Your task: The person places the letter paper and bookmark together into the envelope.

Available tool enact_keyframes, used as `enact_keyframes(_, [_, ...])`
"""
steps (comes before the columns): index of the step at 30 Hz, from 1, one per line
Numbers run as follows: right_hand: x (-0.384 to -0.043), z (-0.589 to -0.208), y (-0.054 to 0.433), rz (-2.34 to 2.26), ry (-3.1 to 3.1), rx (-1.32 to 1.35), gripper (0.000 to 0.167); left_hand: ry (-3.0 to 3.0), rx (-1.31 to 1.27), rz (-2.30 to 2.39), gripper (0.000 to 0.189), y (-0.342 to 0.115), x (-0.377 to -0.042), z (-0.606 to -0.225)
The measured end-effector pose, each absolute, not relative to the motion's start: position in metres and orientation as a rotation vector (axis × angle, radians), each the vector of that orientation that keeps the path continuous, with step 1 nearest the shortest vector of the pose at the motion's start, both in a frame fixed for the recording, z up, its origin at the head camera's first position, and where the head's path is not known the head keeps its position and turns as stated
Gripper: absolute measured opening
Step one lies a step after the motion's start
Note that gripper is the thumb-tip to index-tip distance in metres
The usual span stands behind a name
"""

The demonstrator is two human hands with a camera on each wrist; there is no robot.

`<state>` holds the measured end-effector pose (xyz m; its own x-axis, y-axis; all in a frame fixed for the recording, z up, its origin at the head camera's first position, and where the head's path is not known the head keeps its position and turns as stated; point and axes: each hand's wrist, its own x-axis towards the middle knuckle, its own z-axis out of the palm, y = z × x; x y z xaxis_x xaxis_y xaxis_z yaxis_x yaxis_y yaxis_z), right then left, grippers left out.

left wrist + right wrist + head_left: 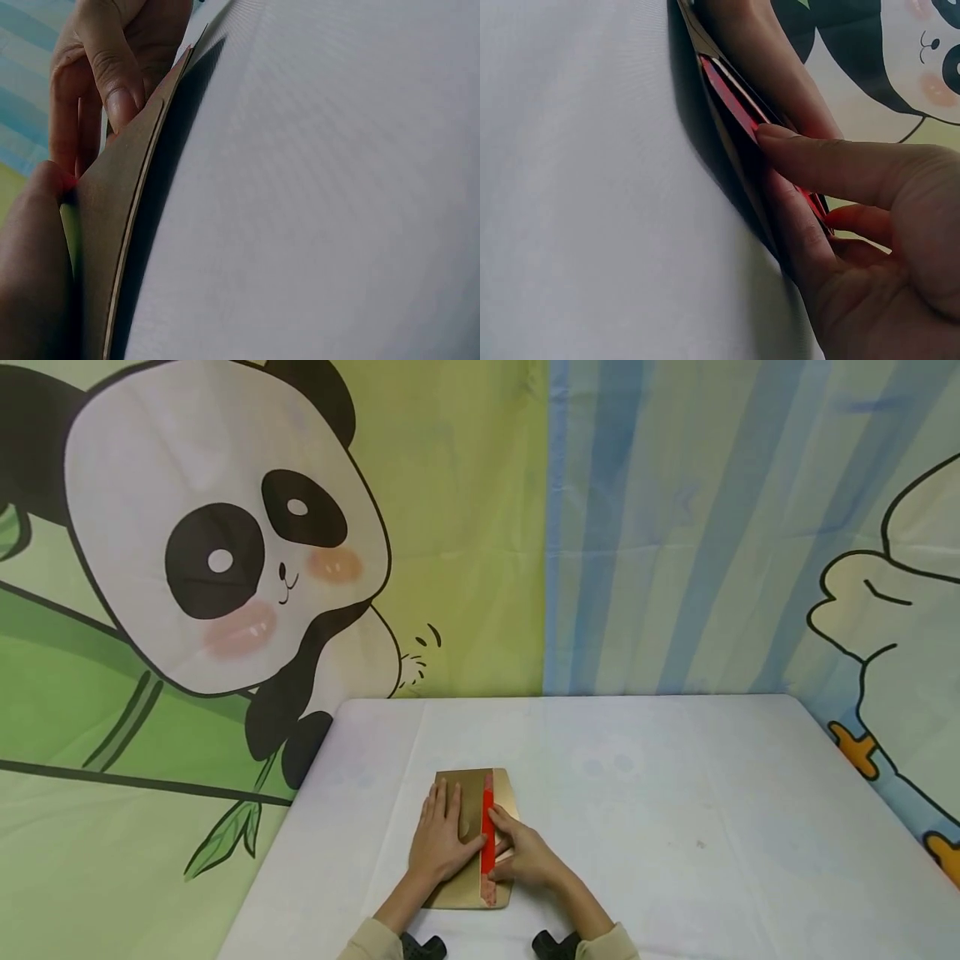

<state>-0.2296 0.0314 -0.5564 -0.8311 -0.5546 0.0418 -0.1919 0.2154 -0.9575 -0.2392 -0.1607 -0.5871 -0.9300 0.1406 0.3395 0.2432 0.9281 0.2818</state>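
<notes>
A brown kraft paper envelope [459, 893] lies on the table, its lighter flap [504, 781] spread to the right. Along the envelope's opening shows a narrow strip of a flat red paper item [488, 800] with patterned ends; the rest of it is hidden inside. My left hand [437, 843] rests on the envelope with fingers straight, its thumb at the red edge. My right hand [531, 856] pinches the red item at the opening; in the right wrist view its thumb [802, 154] lies over the red edge and a finger reaches below it.
The white-covered table [637, 827] extends around the envelope, mostly to the right. Behind it hangs a printed cloth backdrop [472, 543] with a panda. Black wrist devices [424, 947] show at the bottom, near both sleeves.
</notes>
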Motion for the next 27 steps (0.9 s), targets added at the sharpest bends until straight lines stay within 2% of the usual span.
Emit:
enact_keyframes(11, [-0.2271,-0.5598,0.0416,-1.780,1.916,-0.769,0.087,-2.769,-0.274,-0.482,0.096,-0.1601,-0.2371,-0.5871])
enact_keyframes(27, [-0.2285,-0.5595,0.0387,-1.755,1.976,-0.721,0.089,-2.786,-0.267,-0.486,0.098,-0.1608,-0.2384,-0.5893])
